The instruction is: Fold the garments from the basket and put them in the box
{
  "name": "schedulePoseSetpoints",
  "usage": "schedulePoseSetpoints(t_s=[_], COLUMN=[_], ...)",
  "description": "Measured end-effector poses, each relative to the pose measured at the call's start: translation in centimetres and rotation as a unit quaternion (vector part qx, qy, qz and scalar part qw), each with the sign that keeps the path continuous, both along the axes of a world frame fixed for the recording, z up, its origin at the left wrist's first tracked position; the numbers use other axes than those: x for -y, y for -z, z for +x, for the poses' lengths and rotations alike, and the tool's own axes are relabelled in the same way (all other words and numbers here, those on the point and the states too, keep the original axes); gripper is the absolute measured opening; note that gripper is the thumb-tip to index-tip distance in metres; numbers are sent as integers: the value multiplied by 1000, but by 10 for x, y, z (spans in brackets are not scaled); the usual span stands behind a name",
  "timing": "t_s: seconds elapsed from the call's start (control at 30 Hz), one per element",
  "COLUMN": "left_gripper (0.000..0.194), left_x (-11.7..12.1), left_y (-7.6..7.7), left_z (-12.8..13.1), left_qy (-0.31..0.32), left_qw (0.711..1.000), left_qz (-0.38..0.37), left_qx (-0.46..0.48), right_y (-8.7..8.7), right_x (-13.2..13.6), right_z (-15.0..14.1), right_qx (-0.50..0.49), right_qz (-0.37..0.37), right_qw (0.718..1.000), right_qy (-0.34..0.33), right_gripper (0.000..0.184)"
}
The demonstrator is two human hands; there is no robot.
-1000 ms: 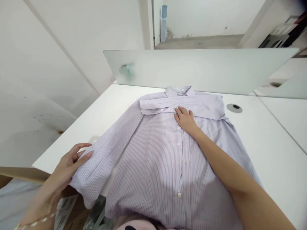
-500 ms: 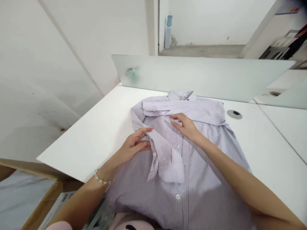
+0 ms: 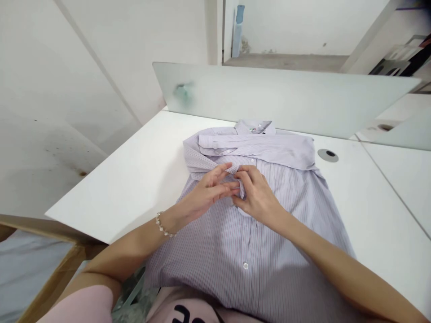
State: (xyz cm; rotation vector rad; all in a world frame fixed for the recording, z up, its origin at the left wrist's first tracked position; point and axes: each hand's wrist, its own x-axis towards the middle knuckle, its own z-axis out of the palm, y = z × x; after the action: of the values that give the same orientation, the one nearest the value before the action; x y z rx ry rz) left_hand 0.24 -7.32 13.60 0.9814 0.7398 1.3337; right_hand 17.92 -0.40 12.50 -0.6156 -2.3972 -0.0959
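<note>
Right now we see a lavender pinstriped dress shirt (image 3: 256, 244) lying flat and face up on a white counter (image 3: 117, 193), with its collar (image 3: 254, 127) toward the far edge and a row of buttons running down the front toward the person's body. One sleeve (image 3: 252, 150) lies folded straight across the chest just below the collar, its cuff at the left end of the fold. The other sleeve (image 3: 205, 163) comes in from the shoulder on the left of our view and angles onto the chest, where its end meets both hands. The right hand (image 3: 257, 197) sits over the front of the shirt, forearm reaching in from the lower right and wrist slightly raised. Its fingers (image 3: 244, 181) curl down and pinch the end of that sleeve. The left hand (image 3: 207, 193) reaches in palm down from the lower left, its forearm low across the shirt. Its fingers (image 3: 224, 177) are spread and extended, not clenched, with the tips over the sleeve, right beside the other hand. A beaded bracelet (image 3: 164, 225) circles the left wrist. Beyond the collar stands a frosted glass divider (image 3: 269, 94), a round cable grommet (image 3: 327, 155) is set into the counter right of the shirt, and a cardboard box (image 3: 57, 273) sits below the counter's near corner.
</note>
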Motion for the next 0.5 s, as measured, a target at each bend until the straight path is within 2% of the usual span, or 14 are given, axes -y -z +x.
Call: schedulePoseSetpoints(t_s=[0.13, 0.2, 0.3, 0.4, 0.5], left_gripper=[62, 58, 58, 60, 57], left_x=[-3, -2, -2, -5, -14], left_y=[-3, -4, -3, 0, 7], left_z=[0, -3, -10, -16, -25], left_qy=[-14, -13, -13, -11, -32], left_qw=[999, 998, 995, 990, 974], left_qz=[34, 60, 83, 100, 128], left_qx=[-11, -29, -58, -103, -183], right_y=[-5, -9, -13, -12, -12], right_x=[-11, -21, -33, -36, -29], right_z=[15, 26, 42, 49, 50], right_qx=[3, -13, -23, 12, 48], right_qz=[-1, -11, -51, -116, -169], right_qw=[1000, 999, 997, 992, 984], right_qy=[21, 44, 59, 41, 26], right_gripper=[55, 55, 38, 19, 19])
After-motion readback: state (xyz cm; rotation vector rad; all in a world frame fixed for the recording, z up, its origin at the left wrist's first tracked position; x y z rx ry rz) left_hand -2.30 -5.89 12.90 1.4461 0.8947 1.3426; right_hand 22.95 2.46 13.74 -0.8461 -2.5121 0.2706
